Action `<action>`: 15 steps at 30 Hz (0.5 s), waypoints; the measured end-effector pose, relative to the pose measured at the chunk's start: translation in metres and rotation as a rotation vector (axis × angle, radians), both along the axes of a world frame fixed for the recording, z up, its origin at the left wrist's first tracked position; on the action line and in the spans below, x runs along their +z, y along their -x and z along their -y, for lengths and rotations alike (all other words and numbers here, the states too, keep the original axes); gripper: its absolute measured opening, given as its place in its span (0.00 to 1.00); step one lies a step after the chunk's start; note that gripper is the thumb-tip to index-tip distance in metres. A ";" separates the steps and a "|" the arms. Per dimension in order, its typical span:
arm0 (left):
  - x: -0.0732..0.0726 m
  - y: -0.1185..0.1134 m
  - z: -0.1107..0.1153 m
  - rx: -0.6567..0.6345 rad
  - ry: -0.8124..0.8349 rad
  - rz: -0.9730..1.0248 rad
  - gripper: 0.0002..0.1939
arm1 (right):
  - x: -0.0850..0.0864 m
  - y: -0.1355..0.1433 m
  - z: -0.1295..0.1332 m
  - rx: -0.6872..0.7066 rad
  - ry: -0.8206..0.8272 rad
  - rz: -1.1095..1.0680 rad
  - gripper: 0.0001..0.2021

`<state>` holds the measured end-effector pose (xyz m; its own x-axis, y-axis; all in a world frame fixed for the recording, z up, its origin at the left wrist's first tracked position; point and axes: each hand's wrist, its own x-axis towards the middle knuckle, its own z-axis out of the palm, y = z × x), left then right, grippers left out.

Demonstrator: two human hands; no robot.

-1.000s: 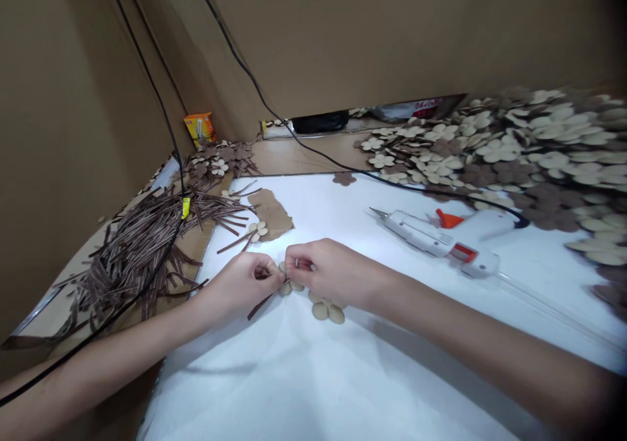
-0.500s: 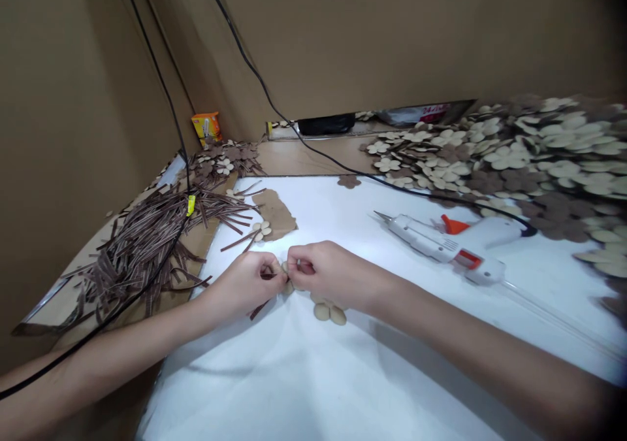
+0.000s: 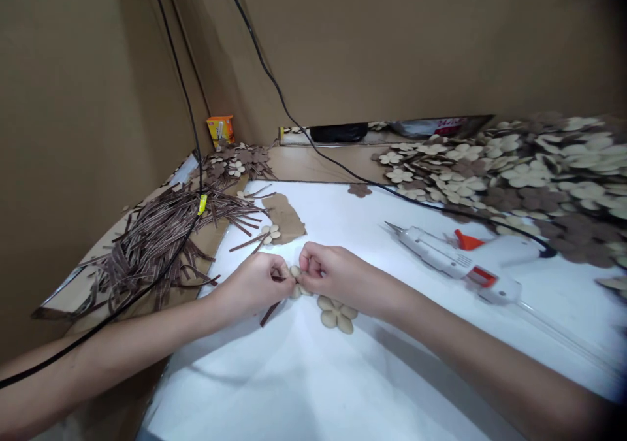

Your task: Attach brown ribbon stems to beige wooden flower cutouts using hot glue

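Observation:
My left hand [image 3: 262,281] is closed, pinching a dark brown strip [image 3: 270,313] whose lower end sticks out below the fingers. Close beside it, my right hand [image 3: 330,271] is closed in a pinch at a small beige flower [image 3: 295,287], which shows between both hands. The fingertips hide part of that flower. A larger beige flower [image 3: 337,314] lies on the white board [image 3: 294,389] just below my right hand. Beyond my left hand, another beige flower [image 3: 270,234] rests by a torn brown piece [image 3: 287,219].
A white glue gun [image 3: 458,261] with an orange trigger lies at the right. Flower cutouts [image 3: 529,173] are heaped behind it. Brown strips [image 3: 157,238] are piled at the left, near an orange box [image 3: 221,130]. A black cable [image 3: 333,160] crosses the board's far side.
The whole view has shifted, so things appear further right. My right hand's fingertips are slightly further from my left hand's, and more of both flowers near them shows.

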<state>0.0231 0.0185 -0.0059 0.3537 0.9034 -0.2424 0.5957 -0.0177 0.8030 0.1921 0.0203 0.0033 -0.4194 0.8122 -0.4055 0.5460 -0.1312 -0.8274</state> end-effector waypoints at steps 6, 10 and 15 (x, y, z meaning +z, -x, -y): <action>-0.003 0.000 -0.001 0.012 -0.013 -0.003 0.07 | -0.009 -0.003 -0.004 0.001 -0.009 -0.033 0.02; -0.002 0.000 -0.001 0.010 0.011 0.009 0.06 | -0.014 -0.009 -0.012 -0.019 -0.125 -0.074 0.04; -0.001 -0.001 0.000 0.002 -0.008 0.015 0.07 | -0.013 -0.005 -0.009 -0.010 -0.113 -0.040 0.05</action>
